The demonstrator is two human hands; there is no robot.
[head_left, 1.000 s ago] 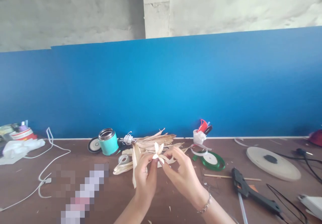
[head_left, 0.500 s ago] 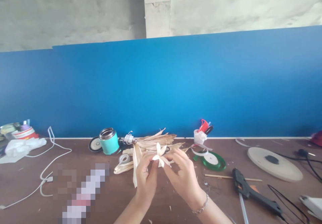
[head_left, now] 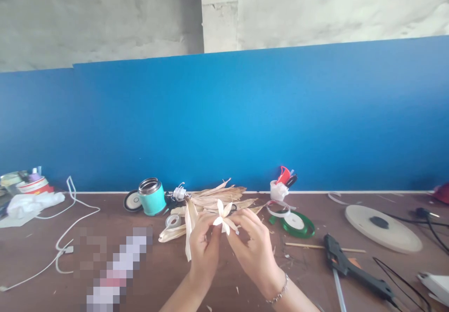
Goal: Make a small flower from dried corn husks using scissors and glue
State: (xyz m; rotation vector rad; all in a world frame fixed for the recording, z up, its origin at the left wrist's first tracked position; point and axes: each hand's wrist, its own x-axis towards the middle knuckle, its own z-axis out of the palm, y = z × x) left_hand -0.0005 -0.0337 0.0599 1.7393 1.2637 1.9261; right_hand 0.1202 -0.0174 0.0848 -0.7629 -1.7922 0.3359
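Observation:
A cream-coloured husk flower [head_left: 223, 218] with several pointed petals is held up over the table's middle. From its left side, my left hand [head_left: 204, 246] pinches it between thumb and fingers. My right hand [head_left: 254, 242], with a bracelet at the wrist, closes on the flower's right side and base. The fingertips hide the underside of the flower. Just behind the hands lies a pile of dried corn husks [head_left: 213, 195], and one long husk strip [head_left: 190, 223] hangs down beside my left hand.
Left of the husks stand a turquoise jar [head_left: 153, 199] and a roll of tape [head_left: 173, 221]. To the right are a green ribbon roll [head_left: 305, 225], a cup of tools [head_left: 278, 190], a wooden stick [head_left: 305, 245], a glue gun [head_left: 354, 270] and a round disc [head_left: 382, 230]. White cable [head_left: 79, 204] trails at left.
My right hand has shifted very slightly to the left, and the flower has turned a little. Both hands keep their pinch on it; everything else stays put.

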